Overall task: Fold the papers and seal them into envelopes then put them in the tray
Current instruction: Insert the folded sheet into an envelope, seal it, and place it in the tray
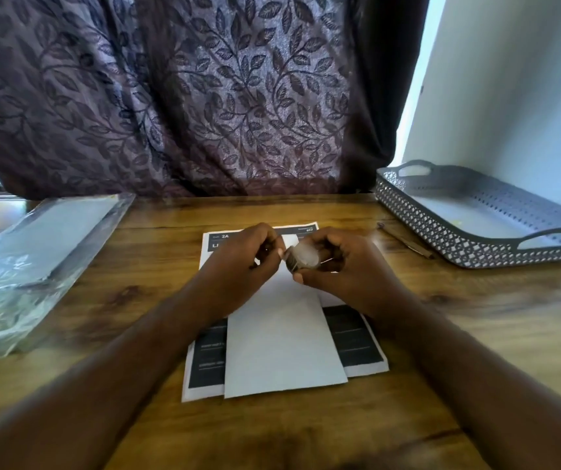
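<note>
- Forearms point(79, 395) stretched low over table point(493, 334), one on each side of the work.
- Between them, envelope point(282, 344) lying flat on papers point(357, 340), blank face up. Long axis running straight away from the body, near short end toward the chest, far end toward curtain point(204, 96) and hidden under the hands. Pinned down by nothing visible.
- Above that far end, right hand point(347, 266) curled round roll point(303, 257), likely tape. Left hand point(238, 262) pinching thumb to forefinger at its rim, probably on the loose end, though too blurred to be sure.
- Likely trouble from here:
  - tape curling back on itself or onto fingers once pulled free
  - strip landing crooked, or overshooting the flap and catching the papers beneath
  - loose envelope sliding on the sheets under a press
  - seam left gaping if the flap, unseen here, not fully down
- Farther right, tray point(476, 262), well apart from the envelope.
- Far left, pack point(35, 252) in clear plastic.
</note>
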